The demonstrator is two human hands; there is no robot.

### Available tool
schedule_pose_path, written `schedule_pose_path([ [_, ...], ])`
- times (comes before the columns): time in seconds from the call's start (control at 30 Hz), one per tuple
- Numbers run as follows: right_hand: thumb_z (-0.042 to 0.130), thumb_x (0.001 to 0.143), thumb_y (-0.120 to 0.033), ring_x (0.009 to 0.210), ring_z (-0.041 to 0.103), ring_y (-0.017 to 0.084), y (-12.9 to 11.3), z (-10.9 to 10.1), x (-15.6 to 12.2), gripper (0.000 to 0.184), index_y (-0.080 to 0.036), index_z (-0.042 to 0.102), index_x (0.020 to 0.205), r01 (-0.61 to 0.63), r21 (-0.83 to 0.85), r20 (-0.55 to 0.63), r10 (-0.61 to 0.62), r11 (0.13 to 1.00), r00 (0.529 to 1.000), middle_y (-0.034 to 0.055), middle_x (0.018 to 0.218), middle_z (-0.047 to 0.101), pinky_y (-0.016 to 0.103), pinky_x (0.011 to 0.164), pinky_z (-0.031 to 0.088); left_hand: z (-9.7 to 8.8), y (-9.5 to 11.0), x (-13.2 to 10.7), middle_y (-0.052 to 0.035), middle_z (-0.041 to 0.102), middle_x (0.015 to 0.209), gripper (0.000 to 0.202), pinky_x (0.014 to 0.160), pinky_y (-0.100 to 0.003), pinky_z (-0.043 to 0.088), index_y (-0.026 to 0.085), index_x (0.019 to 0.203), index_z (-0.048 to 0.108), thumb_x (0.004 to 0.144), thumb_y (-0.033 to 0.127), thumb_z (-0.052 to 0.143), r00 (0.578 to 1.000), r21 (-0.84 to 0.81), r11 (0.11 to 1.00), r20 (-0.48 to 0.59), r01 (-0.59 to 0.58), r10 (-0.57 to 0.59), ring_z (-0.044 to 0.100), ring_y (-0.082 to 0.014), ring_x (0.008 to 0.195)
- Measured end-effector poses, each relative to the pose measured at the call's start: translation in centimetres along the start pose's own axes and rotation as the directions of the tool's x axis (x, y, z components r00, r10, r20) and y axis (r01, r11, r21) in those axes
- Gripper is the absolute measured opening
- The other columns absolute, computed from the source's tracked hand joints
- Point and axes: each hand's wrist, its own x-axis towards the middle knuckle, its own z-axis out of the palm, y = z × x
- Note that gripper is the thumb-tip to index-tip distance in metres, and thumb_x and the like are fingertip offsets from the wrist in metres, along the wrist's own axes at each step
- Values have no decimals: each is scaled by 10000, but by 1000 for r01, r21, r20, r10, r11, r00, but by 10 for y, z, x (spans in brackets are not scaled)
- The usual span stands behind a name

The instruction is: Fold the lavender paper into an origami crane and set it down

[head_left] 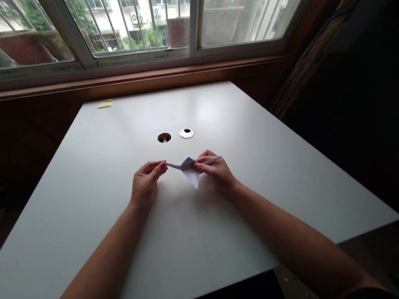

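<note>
White folded paper (190,170) held by left hand (146,183) and right hand (217,172), fingers pinched on it

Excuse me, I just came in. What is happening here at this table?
A person sits at a white table by a window and works a small folded paper with both bare hands. The right hand grips the paper's body, and the left hand pinches its thin left tip. The paper is held just above the tabletop. Beyond it are a round hole in the table, its cap lying beside it, and a yellow note at the far edge.
</note>
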Motion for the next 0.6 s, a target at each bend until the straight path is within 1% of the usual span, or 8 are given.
schedule_pose_path([
  [0.13,840,690,-405,665,585,122,1,0,0,203,-219,769,729,-22,22,18,22,1000,1000,4,830,572,291,611,487,0,3,-3,-29,676,780,172,769,-256,502,170,814,769,720,293,844,998,59,996,38,-60,57,620,-128,761],
  [0.23,850,669,-410,664,582,125,-1,0,0,220,-213,763,715,-60,45,33,59,997,998,6,825,579,296,616,485,2,9,-6,-16,644,741,107,768,-247,477,171,748,754,738,252,822,993,53,994,74,-94,90,596,-118,747],
  [0.33,858,655,-405,659,574,124,-2,1,0,227,-209,759,710,-88,75,51,85,993,995,3,807,581,294,619,480,4,13,-10,-11,625,718,97,769,-252,467,175,712,740,750,233,807,988,45,991,101,-123,118,588,-122,749],
  [0.47,854,664,-403,672,573,125,-1,1,0,221,-207,763,711,-94,85,47,90,992,995,4,813,580,293,631,479,4,14,-11,-13,625,724,88,751,-255,459,177,740,748,761,244,802,986,52,990,109,-135,128,582,-121,735],
  [0.6,851,667,-399,675,575,126,-1,2,0,209,-209,774,712,-76,91,43,72,993,996,8,834,574,297,630,482,2,10,-7,-23,646,757,131,717,-249,455,179,824,772,756,282,815,992,65,993,87,-95,90,583,-118,728],
])
